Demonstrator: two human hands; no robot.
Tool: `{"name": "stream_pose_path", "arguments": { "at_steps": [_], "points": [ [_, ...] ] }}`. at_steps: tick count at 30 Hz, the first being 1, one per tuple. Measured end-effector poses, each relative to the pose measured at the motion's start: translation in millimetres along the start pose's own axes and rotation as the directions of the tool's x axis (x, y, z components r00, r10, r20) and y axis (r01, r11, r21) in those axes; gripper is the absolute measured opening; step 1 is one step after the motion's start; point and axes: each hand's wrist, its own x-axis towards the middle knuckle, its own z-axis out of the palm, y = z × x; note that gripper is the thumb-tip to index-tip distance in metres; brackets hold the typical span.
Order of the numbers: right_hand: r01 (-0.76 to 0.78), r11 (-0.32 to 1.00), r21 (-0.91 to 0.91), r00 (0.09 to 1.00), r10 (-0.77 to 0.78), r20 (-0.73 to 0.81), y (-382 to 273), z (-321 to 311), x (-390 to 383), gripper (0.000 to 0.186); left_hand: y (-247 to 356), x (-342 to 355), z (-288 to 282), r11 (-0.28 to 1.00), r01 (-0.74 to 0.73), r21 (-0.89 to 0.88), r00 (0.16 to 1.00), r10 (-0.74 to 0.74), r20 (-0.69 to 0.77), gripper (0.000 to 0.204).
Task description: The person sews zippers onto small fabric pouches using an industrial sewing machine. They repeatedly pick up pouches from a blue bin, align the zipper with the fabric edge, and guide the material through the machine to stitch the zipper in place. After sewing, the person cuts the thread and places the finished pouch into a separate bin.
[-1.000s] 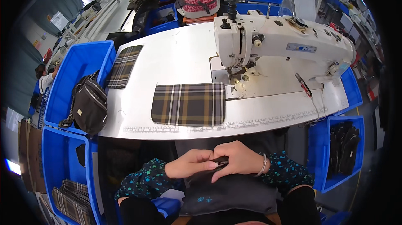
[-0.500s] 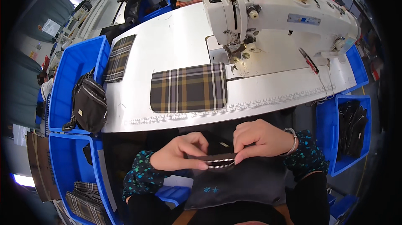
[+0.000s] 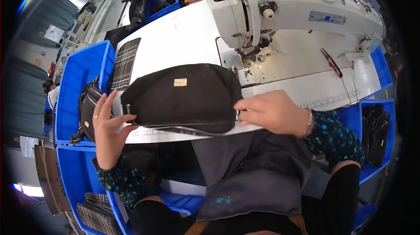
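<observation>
A dark fabric pouch (image 3: 183, 103) with a small tan label (image 3: 180, 82) is spread over the sewing table's front part. Along its near edge runs an open metal zipper (image 3: 214, 134), curving down slightly at the right. My left hand (image 3: 109, 125) pinches the pouch's near left corner between thumb and forefinger, its other fingers stretched out. At the right end, near the zipper's end, my right hand (image 3: 273, 113) has its fingers closed on the pouch edge. The pouch hides most of the plaid panel beneath it.
Beyond the pouch stands a white sewing machine (image 3: 302, 12), with red-handled snips (image 3: 331, 63) on its bed. A plaid piece (image 3: 124, 63) lies at the table's left. Blue bins (image 3: 83, 95) stand at the left, one holding a dark bag (image 3: 92, 106); another bin (image 3: 377, 171) is at the right.
The pouch has come up from my lap onto the table and is spread flat over the plaid panel. My hands have moved apart to its two ends.
</observation>
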Motion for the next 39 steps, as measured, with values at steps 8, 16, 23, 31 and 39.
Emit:
{"name": "stream_pose_path", "arguments": {
  "at_steps": [8, 16, 23, 31, 39],
  "points": [
    [0.276, 0.936, -0.219, 0.961, -0.262, 0.094, 74.2, 52.5, 0.1, 0.020, 71.7, 103.0, 90.3, 0.924, -0.289, -0.250, 0.957, 0.281, -0.069, 0.040],
    [0.228, 0.971, -0.070, 0.967, -0.217, 0.137, 79.8, 38.8, -8.5, 0.020, 97.4, 183.1, 156.1, 0.707, -0.193, -0.680, 0.814, 0.502, 0.291, 0.023],
    [0.257, 0.962, -0.095, 0.963, -0.247, 0.111, 77.1, 41.0, -7.9, 0.018, 115.5, 183.7, 178.8, 0.705, -0.216, -0.675, 0.850, 0.476, 0.225, 0.019],
    [0.190, 0.929, -0.319, 0.979, -0.205, -0.016, 68.6, 33.9, -1.1, 0.018, 117.4, 181.2, 192.1, 0.741, -0.219, -0.635, 0.915, 0.381, 0.129, 0.027],
    [0.118, 0.886, -0.448, 0.993, -0.110, 0.043, 67.9, 34.6, -5.5, 0.024, 111.0, 178.9, 189.2, 0.660, -0.199, -0.725, 0.902, 0.413, 0.129, 0.022]
  ]
}}
